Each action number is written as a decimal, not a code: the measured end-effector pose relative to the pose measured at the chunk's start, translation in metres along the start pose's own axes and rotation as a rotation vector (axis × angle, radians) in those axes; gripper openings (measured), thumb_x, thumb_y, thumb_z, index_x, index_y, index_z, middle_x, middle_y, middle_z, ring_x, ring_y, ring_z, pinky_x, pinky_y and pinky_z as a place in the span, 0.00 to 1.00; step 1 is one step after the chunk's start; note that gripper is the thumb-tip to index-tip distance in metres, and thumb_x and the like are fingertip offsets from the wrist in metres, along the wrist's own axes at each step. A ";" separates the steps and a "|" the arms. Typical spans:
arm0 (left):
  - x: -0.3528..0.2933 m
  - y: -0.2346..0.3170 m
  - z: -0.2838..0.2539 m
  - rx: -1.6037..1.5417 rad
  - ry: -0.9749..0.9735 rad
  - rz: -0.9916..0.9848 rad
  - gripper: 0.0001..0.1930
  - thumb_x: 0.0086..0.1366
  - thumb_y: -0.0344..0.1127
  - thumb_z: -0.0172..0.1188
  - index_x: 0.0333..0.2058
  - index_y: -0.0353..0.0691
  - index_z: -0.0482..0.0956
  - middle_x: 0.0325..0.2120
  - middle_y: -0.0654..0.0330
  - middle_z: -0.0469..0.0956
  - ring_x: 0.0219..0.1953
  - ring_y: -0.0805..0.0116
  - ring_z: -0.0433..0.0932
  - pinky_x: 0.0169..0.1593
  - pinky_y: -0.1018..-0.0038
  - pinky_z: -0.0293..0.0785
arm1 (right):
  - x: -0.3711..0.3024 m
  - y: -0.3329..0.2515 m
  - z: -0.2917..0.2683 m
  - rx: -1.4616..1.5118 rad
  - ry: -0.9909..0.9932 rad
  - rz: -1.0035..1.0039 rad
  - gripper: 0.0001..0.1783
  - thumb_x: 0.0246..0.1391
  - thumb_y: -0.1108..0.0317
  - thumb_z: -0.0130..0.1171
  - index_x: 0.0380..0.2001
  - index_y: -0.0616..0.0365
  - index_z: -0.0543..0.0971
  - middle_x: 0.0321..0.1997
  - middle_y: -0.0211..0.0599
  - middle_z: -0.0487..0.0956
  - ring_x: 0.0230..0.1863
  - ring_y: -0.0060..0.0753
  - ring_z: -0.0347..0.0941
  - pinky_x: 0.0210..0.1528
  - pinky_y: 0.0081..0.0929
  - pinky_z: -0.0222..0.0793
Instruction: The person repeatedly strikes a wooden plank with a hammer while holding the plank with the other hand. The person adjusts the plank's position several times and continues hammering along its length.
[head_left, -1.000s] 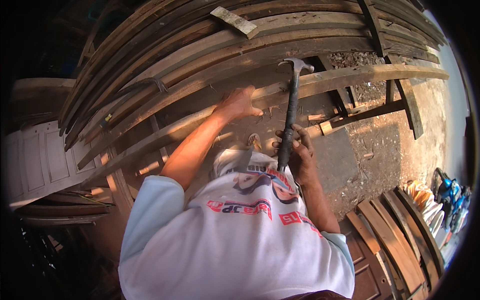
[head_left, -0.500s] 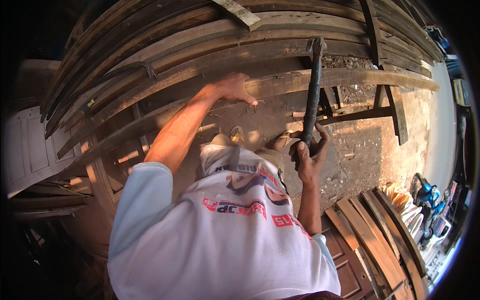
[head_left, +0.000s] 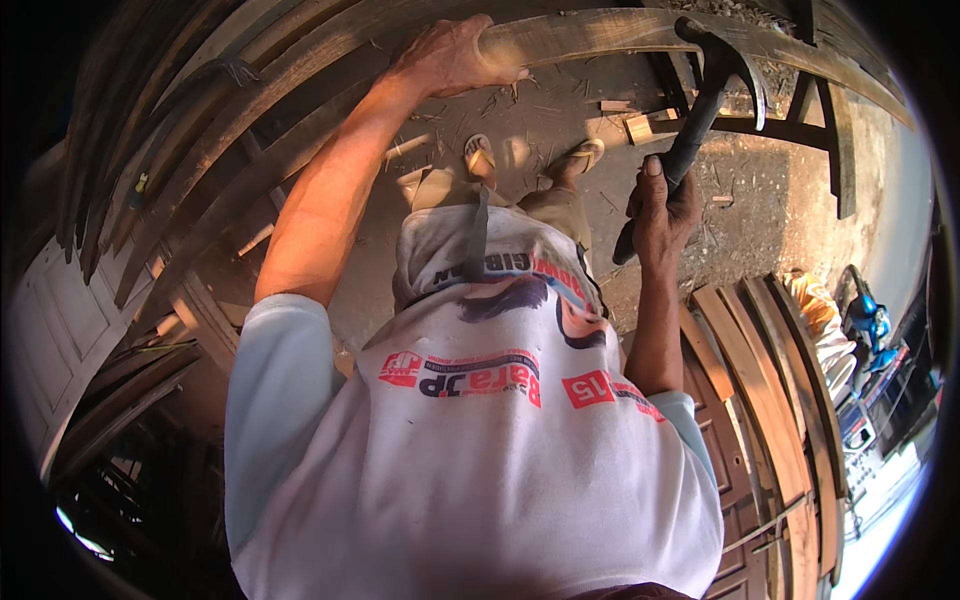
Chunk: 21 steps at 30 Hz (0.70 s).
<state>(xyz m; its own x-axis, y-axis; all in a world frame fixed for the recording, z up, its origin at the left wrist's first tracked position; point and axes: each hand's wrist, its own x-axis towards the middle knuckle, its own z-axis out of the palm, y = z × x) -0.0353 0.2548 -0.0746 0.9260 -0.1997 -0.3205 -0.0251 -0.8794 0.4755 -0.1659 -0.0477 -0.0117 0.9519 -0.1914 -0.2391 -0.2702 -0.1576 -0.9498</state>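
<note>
My left hand (head_left: 455,55) is wrapped over a long wooden plank (head_left: 585,35), thumb along its near edge and fingers over its far side. The plank runs across the far part of the view. My right hand (head_left: 665,210) grips a claw hammer (head_left: 705,105) by its dark handle. The handle's butt sticks out below my fist, and the metal head is up near the plank's right part, its curved claw to the right. Whether the head touches the plank, I cannot tell.
More long beams (head_left: 250,110) lie at the far left. A wooden trestle leg (head_left: 838,150) stands at the right. Wood offcuts (head_left: 638,128) litter the floor near my sandalled feet. Boards (head_left: 765,400) are stacked at the near right, beside a blue power tool (head_left: 868,320). A white panelled door (head_left: 70,310) leans left.
The view has tilted toward my body. The hammer has turned so its claw shows, and it now slants to the right. Its butt end now shows below my right hand. My left hand stays on the plank.
</note>
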 end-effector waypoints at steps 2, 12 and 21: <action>-0.002 0.002 -0.002 0.014 0.010 0.000 0.51 0.50 0.70 0.71 0.62 0.34 0.75 0.44 0.42 0.86 0.50 0.46 0.85 0.56 0.55 0.80 | 0.009 0.001 -0.003 0.019 -0.014 0.022 0.20 0.68 0.51 0.63 0.40 0.58 0.74 0.22 0.23 0.71 0.19 0.15 0.66 0.21 0.20 0.63; 0.001 0.008 -0.006 -0.024 -0.118 -0.031 0.53 0.45 0.67 0.72 0.61 0.29 0.75 0.47 0.37 0.84 0.53 0.43 0.83 0.58 0.51 0.79 | 0.034 0.017 0.013 -0.079 -0.149 0.058 0.21 0.69 0.48 0.62 0.34 0.55 0.73 0.21 0.21 0.69 0.19 0.15 0.65 0.20 0.20 0.60; 0.005 0.002 -0.012 -0.193 -0.185 0.031 0.50 0.48 0.70 0.70 0.55 0.27 0.80 0.45 0.39 0.85 0.52 0.45 0.84 0.57 0.53 0.77 | 0.039 0.051 0.050 -0.189 -0.201 -0.162 0.19 0.68 0.53 0.63 0.39 0.61 0.75 0.22 0.32 0.76 0.25 0.20 0.72 0.27 0.29 0.71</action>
<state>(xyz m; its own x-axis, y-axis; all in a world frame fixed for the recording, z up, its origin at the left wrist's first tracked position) -0.0259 0.2572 -0.0656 0.8406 -0.3169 -0.4393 0.0362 -0.7764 0.6292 -0.1352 -0.0146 -0.0798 0.9891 0.0435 -0.1409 -0.1169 -0.3510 -0.9290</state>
